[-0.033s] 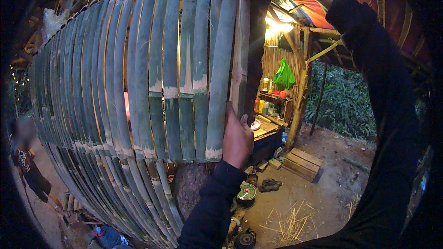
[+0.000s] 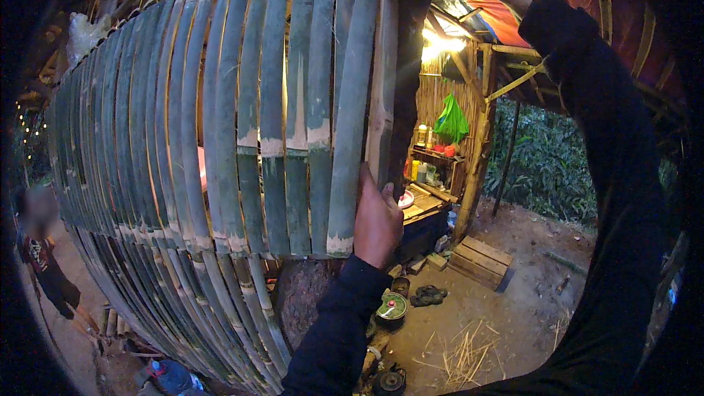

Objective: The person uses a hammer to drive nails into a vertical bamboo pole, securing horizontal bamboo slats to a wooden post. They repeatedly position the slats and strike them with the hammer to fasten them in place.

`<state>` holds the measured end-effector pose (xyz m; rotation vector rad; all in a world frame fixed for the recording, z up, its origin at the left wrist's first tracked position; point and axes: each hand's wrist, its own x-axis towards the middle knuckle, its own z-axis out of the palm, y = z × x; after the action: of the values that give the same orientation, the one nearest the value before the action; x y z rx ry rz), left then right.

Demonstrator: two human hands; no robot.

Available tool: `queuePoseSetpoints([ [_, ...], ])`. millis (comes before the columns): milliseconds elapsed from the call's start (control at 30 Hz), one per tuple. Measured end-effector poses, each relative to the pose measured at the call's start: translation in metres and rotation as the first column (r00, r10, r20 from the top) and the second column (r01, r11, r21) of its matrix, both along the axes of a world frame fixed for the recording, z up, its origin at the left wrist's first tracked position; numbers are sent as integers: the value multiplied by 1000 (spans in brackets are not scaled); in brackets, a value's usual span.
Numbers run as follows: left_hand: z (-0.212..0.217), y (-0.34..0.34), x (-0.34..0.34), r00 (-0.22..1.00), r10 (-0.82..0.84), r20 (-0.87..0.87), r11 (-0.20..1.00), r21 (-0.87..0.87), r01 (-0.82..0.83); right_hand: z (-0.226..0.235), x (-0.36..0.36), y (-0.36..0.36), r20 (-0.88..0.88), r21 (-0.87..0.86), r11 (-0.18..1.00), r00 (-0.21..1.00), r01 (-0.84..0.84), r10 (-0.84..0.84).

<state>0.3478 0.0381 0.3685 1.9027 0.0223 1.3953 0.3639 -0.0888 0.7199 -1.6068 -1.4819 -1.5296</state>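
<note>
Head view: left hand point(image 2: 376, 224) grips the outermost split green bamboo slat point(image 2: 354, 125), unmoved; right hand, raised overhead, stays hidden.

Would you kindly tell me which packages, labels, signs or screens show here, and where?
No signs or screens show.
Bottles: on the bamboo shelf past the slat wall, upright, yellow and orange; labels too small to tell.
Green bag: hanging above that shelf, crumpled.
Wooden crate: on the dirt floor, flat, slatted.
</note>
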Motion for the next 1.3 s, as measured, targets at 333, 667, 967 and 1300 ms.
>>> queuePoseSetpoints([
  [333, 5, -1, -7, 997, -55, -58, 997, -62, 51, 19, 26, -12, 196, -103, 915, 910, 390, -366],
  [667, 5, -2, -5, 998, -55, -44, 997, -58, 52, 32, 39, -7, 253, 12, 885, 855, 465, -452],
  [967, 4, -1, -5, 995, -75, -59, 995, -70, 70, 26, 38, -9, 571, 86, 702, 543, 707, -616],
  [1300, 5, -1, -6, 998, -38, -56, 998, -53, 35, 26, 40, -11, 693, 54, 786, 544, 616, -474],
])
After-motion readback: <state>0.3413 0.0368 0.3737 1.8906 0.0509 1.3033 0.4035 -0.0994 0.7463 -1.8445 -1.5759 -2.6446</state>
